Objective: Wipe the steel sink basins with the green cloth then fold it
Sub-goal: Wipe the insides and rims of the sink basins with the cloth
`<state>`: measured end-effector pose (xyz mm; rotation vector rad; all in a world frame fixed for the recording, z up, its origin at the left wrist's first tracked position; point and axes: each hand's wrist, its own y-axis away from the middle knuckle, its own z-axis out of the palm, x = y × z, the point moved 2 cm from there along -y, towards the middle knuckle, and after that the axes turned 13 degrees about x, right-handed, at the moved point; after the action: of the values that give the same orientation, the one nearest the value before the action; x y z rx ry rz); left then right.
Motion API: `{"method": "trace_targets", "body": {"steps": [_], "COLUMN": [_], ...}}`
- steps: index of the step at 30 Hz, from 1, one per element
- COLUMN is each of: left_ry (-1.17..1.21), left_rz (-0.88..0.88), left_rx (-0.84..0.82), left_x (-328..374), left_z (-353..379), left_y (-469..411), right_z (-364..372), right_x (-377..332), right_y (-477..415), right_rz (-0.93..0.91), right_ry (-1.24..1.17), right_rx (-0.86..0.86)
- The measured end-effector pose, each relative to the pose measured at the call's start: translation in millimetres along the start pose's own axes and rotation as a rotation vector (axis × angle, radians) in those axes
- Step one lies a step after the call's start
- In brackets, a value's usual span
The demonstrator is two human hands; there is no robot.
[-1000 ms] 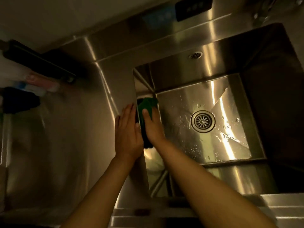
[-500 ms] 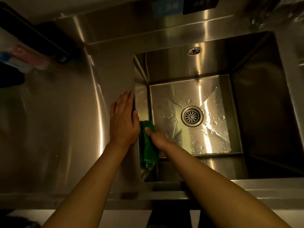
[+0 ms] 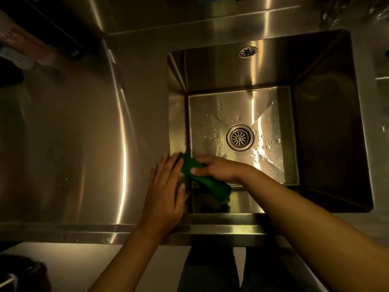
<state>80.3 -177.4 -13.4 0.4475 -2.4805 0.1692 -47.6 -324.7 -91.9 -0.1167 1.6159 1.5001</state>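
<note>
A deep steel sink basin [image 3: 326, 133] fills the centre right, with a round drain [image 3: 239, 137] and water drops on its floor. My right hand [image 3: 219, 168] reaches into the near left corner and presses the bunched green cloth [image 3: 207, 184] against the left wall, thumb on top of the cloth. My left hand [image 3: 165, 190] lies flat with straight fingers on the steel rim just left of the basin, its fingertips next to the cloth.
A wide steel counter [image 3: 73, 144] extends to the left. Packets and a dark object [image 3: 31, 49] lie at the far left. An overflow grille [image 3: 248, 52] sits on the basin's back wall. Faucet parts [image 3: 345, 11] show at the top right.
My right hand has dragged the cloth along the basin's left wall toward me, down into the near corner. My left hand slid back along the rim with it.
</note>
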Motion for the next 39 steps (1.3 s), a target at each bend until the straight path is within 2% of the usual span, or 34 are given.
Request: {"method": "trace_targets", "body": {"steps": [4,8,15,24,28,34,39], "left_ry": [-0.001,-0.196,-0.312,-0.268,-0.169,-0.21,-0.032], "left_rz": [0.007,0.043,-0.025,-0.15,-0.136,-0.221,-0.252], "left_rx": [0.001,-0.1,-0.115,-0.056,-0.184,-0.286,-0.352], "left_x": [13.2,19.7,23.6,52.4,81.5,115.0,143.1], "left_z": [10.4,26.5,35.6,58.8,89.5,110.9,137.4], "left_y": [29.0,35.2,33.0,27.5,25.7,12.1,6.3], "right_z": [-4.1,7.9,8.4,-66.8,-104.9,-143.9,-159.3], "right_x": [10.6,27.1,49.6,104.2,113.0,114.2,95.2], "right_y": [19.3,23.9,23.7,26.3,52.4,101.4,133.1], "right_rz": [0.059,-0.017,-0.064,0.266,0.291,0.317,0.26], "right_ry": [0.29,0.551,0.649,0.767,0.839,0.917,0.927], "right_rx": [-0.174,-0.244,-0.292,-0.125,-0.097,-0.015,0.026]}}
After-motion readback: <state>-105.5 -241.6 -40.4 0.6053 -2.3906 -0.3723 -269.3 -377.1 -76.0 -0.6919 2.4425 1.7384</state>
